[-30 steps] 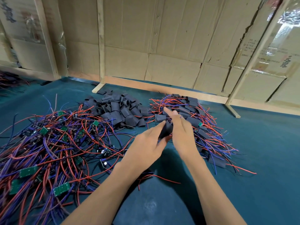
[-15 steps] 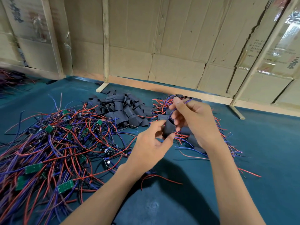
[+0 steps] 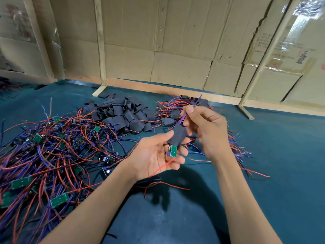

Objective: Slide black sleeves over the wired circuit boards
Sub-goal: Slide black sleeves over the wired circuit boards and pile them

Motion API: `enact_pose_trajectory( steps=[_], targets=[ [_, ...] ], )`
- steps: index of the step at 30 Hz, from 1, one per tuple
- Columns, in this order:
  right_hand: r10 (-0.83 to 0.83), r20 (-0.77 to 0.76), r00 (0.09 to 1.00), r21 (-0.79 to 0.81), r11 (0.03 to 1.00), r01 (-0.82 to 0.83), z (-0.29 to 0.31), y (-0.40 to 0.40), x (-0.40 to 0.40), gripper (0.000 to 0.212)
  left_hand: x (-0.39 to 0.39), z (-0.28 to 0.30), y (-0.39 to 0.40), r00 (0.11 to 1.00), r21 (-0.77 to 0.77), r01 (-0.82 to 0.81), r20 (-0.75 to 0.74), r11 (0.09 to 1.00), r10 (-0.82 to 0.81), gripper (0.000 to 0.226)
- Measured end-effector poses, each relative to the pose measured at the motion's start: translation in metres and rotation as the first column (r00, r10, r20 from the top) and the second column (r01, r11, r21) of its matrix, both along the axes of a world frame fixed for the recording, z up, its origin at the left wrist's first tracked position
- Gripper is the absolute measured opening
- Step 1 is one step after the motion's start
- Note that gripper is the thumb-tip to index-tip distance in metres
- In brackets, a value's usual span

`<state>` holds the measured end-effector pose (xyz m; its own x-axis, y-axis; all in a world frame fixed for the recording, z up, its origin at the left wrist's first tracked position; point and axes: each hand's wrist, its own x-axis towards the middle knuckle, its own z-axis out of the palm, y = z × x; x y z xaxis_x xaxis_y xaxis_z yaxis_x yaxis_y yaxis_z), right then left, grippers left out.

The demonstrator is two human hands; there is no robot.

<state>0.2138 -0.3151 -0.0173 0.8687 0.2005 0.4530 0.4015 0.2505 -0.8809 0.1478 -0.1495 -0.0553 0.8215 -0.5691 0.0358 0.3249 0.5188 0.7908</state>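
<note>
**Sleeve partway onto a board, held above the blue table**

Circuit boards (image 3: 59, 200) with red and blue wires lie heaped on the left of the blue table (image 3: 281, 173). Behind them sits a pile of loose black sleeves (image 3: 123, 113). At centre, the left hand (image 3: 158, 155) grips a black sleeve (image 3: 176, 136) between thumb and fingers; a green board (image 3: 173, 151) sticks out of its lower end. The right hand (image 3: 207, 127) pinches a blue wire (image 3: 183, 117) rising from the sleeve. Further right lies a heap of sleeved boards (image 3: 175, 106). Cardboard panels (image 3: 175, 50) on wooden posts (image 3: 101, 41) wall the back.
</note>
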Motion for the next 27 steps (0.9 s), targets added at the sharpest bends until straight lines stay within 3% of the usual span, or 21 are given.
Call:
enact_pose_trajectory(
  steps=[5, 15, 22, 25, 27],
  targets=[
    [0.013, -0.041, 0.999, -0.023, 1.000, -0.013, -0.0047, -0.0040, 0.0018, 0.028, -0.0012, 0.0004, 0.0005, 0.998, 0.008, 0.051, -0.033, 0.999, -0.051, 0.064],
    [-0.029, -0.038, 0.999, -0.060, 0.998, 0.027, -0.0051, -0.0041, -0.0001, 0.014, -0.0023, 0.0023, 0.0012, 0.998, -0.024, 0.060, -0.027, 0.998, -0.061, 0.056],
    [-0.133, -0.092, 0.987, -0.146, 0.982, 0.119, -0.0031, -0.0016, -0.0043, 0.023, -0.0029, -0.0005, -0.0019, 0.992, 0.033, 0.121, -0.034, 0.992, -0.120, 0.048],
    [-0.175, -0.078, 0.981, -0.189, 0.969, 0.158, -0.0016, -0.0019, -0.0057, 0.023, -0.0038, 0.0009, -0.0029, 0.994, 0.039, 0.103, -0.035, 0.994, -0.102, 0.034],
    [-0.197, -0.043, 0.979, -0.215, 0.959, 0.184, -0.0018, -0.0012, -0.0059, 0.023, -0.0040, 0.0016, -0.0039, 0.995, 0.020, 0.077, -0.062, 0.997, -0.076, 0.038]
  ],
)
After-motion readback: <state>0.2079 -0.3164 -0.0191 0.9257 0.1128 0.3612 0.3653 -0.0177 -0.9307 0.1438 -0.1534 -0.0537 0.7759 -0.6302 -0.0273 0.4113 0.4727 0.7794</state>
